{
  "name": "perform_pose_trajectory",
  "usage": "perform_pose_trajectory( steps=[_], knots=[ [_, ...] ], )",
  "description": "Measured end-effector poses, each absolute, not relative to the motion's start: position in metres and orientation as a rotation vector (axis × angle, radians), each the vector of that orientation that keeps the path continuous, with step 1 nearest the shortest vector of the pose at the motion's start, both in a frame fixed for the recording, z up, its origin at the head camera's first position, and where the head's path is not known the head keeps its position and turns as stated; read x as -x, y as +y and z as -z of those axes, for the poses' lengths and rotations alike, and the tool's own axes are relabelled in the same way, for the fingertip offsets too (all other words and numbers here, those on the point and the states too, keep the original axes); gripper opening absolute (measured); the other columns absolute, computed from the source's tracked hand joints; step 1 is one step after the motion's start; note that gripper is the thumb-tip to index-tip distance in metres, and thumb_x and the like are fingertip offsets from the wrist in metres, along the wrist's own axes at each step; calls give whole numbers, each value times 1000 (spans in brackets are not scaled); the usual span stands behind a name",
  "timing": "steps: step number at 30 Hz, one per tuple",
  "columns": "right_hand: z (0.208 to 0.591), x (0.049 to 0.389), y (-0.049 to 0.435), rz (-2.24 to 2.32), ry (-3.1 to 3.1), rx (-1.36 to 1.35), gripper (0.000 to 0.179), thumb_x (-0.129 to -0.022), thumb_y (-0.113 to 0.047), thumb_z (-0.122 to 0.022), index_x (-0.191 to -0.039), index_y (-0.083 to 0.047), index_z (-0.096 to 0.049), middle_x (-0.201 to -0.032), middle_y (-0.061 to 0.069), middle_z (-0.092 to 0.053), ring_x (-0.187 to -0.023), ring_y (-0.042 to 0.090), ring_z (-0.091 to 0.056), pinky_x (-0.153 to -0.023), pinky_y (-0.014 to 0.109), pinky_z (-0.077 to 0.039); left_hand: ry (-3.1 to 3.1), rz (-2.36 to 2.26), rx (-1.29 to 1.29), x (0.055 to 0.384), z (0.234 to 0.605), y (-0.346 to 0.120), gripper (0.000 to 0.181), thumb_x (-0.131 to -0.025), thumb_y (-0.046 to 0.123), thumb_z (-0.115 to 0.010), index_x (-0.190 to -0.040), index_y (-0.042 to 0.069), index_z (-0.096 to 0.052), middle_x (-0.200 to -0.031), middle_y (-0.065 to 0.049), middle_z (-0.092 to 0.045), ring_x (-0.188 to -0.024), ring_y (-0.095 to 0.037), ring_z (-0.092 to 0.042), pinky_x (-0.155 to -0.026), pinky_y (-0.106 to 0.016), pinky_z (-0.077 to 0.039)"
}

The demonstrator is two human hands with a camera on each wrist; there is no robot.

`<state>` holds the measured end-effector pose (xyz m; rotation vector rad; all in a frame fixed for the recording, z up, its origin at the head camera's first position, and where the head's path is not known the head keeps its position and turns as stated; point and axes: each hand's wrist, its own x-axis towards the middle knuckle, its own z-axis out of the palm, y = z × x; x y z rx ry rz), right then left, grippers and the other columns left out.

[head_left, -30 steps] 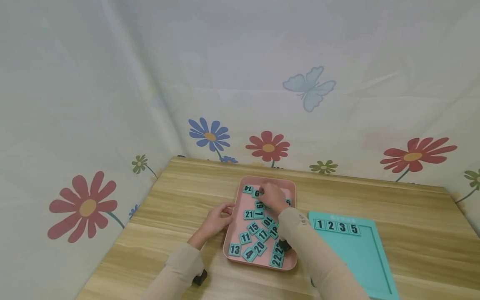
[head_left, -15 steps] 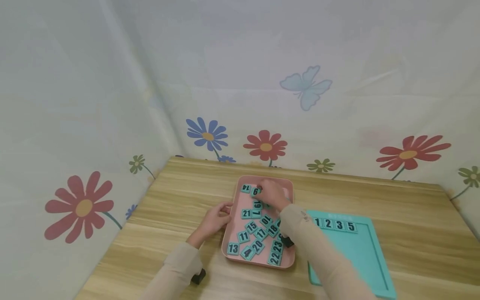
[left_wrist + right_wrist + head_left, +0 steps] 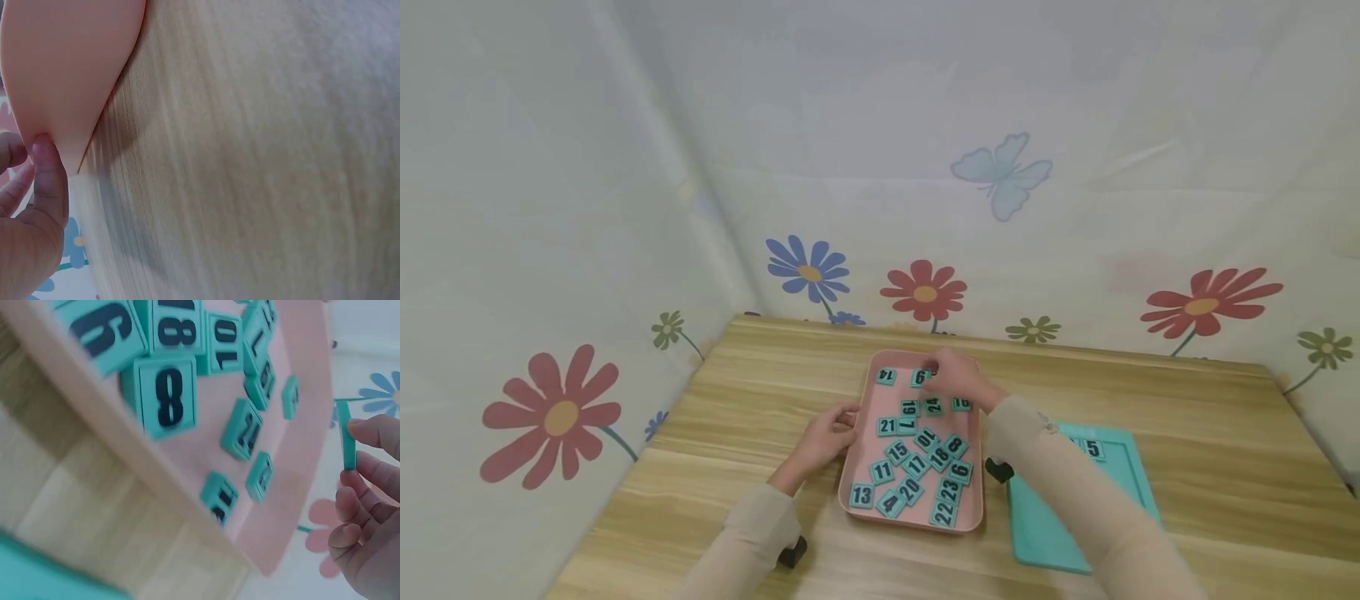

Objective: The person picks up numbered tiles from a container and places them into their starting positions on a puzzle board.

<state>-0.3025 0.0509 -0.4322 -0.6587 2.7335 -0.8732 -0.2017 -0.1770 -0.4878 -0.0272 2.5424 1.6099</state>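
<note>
Your left hand [image 3: 822, 437] has a loose grip, just touching the left edge of the pink tray [image 3: 967, 510], where lots of number tiles [image 3: 861, 497] lie. Near its far right corner, your right hand [image 3: 958, 379] pinches one tile [image 3: 347, 436]; I can't read it. You seem to be picking tiles; next, this probably needs carrying right, to the green board [image 3: 1041, 533].

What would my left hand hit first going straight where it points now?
Probably the pink tray: your left hand points at its side wall and seems to touch it, though depth is unclear.
</note>
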Motion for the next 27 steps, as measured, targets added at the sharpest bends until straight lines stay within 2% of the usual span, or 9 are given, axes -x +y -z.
perform_pose_trajectory(
  steps=[4,8,14,18,24,27],
  knots=[
    [427,306,68,927,2704,736,30,-74,-13,-63,-103,-4,-63,-94,7,-62,-81,17,-54,-72,30,-51,2539,-1603,54,202,487,-176,43,-81,-1,-51,-124,4,-47,-104,-17,-52,-84,-22,-60,-64,-26,-56],
    [419,301,89,950,2709,752,35,-76,-14,-62,-108,-1,-60,-103,12,-60,-90,22,-54,-76,35,-51,2528,-1606,68,202,487,-176,44,-81,-1,-51,-125,4,-46,-105,-17,-52,-83,-21,-60,-64,-27,-56],
    [410,293,125,999,2752,824,29,-77,-15,-63,-103,-3,-61,-99,12,-59,-91,26,-51,-73,37,-48,2532,-1611,68,203,486,-175,48,-82,-1,-51,-128,6,-44,-104,-17,-52,-81,-20,-60,-64,-27,-56],
    [409,288,147,1036,2769,834,28,-77,-14,-64,-102,-3,-62,-97,11,-59,-93,29,-51,-76,37,-47,2558,-1586,63,203,487,-175,47,-82,0,-51,-128,5,-44,-105,-17,-53,-85,-22,-60,-64,-26,-56],
    [410,278,177,1021,2821,893,27,-74,-10,-65,-98,1,-62,-92,12,-60,-85,27,-52,-63,27,-44,2584,-1544,60,204,487,-177,47,-81,1,-51,-128,5,-45,-106,-16,-53,-86,-21,-60,-65,-25,-56],
    [413,272,192,990,2853,906,25,-74,-9,-65,-97,1,-63,-90,11,-60,-83,26,-52,-60,24,-42,2590,-1539,51,203,486,-177,47,-81,1,-51,-127,4,-46,-105,-16,-54,-84,-20,-60,-64,-25,-56]
  ],
)
